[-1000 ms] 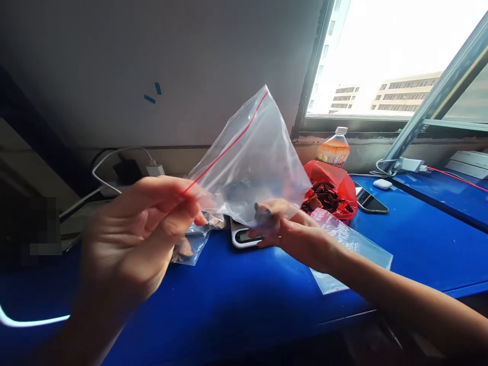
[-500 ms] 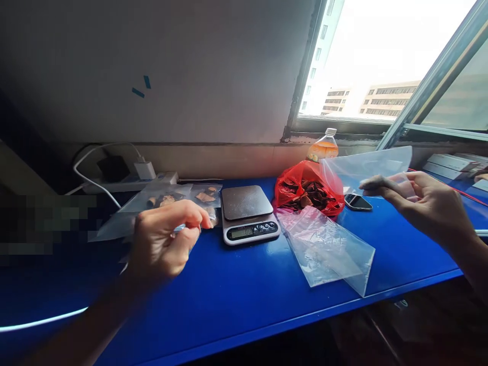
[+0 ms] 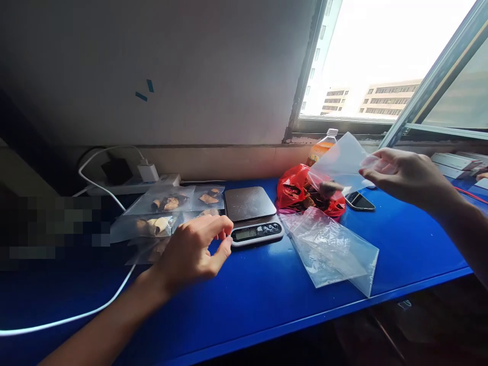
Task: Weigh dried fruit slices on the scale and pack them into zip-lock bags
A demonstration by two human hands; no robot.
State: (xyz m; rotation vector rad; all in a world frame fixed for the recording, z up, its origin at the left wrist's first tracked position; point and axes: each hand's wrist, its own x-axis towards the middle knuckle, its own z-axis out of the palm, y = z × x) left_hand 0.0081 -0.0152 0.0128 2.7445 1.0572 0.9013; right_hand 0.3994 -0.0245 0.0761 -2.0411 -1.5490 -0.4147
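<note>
My right hand (image 3: 396,170) is closed on the top of a clear plastic bag (image 3: 348,155), which hangs tilted before the red bag. A dark piece of dried material (image 3: 330,188) shows at its lower end. My left hand (image 3: 200,246) is closed beside the kitchen scale (image 3: 249,203), thumb and forefinger tips close together, with nothing visible in them. The scale's plate is bare and its display is lit. Left of it lie several clear bags (image 3: 190,197) holding brown dried pieces; my left hand partly hides them.
An open red plastic bag (image 3: 293,185) of dark dried pieces stands right of the scale. Flat clear bags (image 3: 335,254) lie before it. A phone (image 3: 360,201), a drink bottle (image 3: 323,146), a power strip (image 3: 168,182) and a white cable (image 3: 102,305) are on the blue table (image 3: 263,300).
My right hand has moved left with the clear bag, now over the red bag. My left hand has come rightward and lower, from over the filled bags to the scale's front corner.
</note>
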